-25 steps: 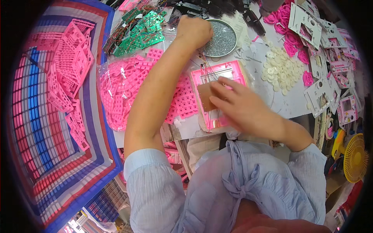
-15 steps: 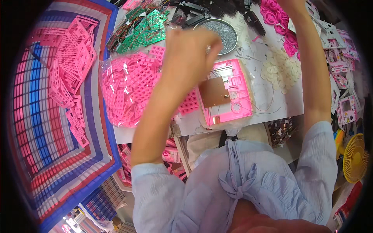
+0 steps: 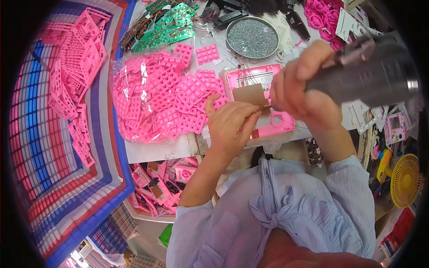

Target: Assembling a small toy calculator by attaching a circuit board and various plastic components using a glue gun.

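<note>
A pink plastic housing (image 3: pixel 276 129) lies in front of me on the table, with a brown board (image 3: pixel 249 94) and thin wires on it. My right hand (image 3: pixel 306 85) is wrapped round a dark electric screwdriver (image 3: pixel 368 73), which lies almost level, its body to the right and its tip toward the board. At the board's near right corner, my left hand (image 3: pixel 230 125) has thumb and forefinger pinched together close to that tip. Whatever is between them is too small to make out. Both hands are over the housing and cover part of it.
Behind the housing stands a round dish (image 3: pixel 252 38) of small screws. Left of it are a clear bag of pink keypad pieces (image 3: pixel 147 98) and green circuit boards (image 3: pixel 167 31). Pink rings (image 3: pixel 319 18) lie at the back right; a yellow fan (image 3: pixel 405 181) is at right.
My left hand has come down from beside the screw dish to the board. My right hand has come in from the far right edge, now holding the electric screwdriver.
</note>
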### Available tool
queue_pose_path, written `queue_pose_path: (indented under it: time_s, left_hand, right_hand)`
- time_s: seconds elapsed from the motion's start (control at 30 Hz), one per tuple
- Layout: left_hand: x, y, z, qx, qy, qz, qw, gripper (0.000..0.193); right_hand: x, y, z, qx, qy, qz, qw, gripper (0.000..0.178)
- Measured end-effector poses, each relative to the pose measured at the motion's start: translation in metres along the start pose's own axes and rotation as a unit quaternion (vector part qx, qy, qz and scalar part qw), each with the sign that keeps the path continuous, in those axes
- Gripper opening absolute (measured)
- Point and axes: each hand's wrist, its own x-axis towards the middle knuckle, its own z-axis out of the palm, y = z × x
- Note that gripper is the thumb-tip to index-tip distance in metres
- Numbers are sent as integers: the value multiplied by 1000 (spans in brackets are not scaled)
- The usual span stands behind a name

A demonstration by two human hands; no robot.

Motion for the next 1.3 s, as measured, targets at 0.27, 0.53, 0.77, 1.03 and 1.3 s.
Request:
queue_pose_path:
  time_s: [0.27, 0.53, 0.77, 1.03, 1.3]
  left_hand:
    - [0, 0, 0, -39, -16, 1, 999, 14]
    - [-3, -11, -8, 92, -68, 21, 993, 10]
    - [-15, -11, 0, 138, -117, 10, 983, 13]
    - [-17, -13, 0, 107, -112, -7, 988, 13]
    - [-16, -6, -2, 63, -100, -61, 991, 9]
  right_hand:
    - [-6, 7, 10, 3, -3, -20, 1000, 28]
    - [-7, 22, -15, -75, 46, -2, 996, 22]
    - [-14, 49, -34, -176, 62, 41, 982, 16]
    - [-16, 57, -30, -261, -19, 44, 964, 27]
    - [-3, 28, -20, -110, 3, 94, 990, 27]
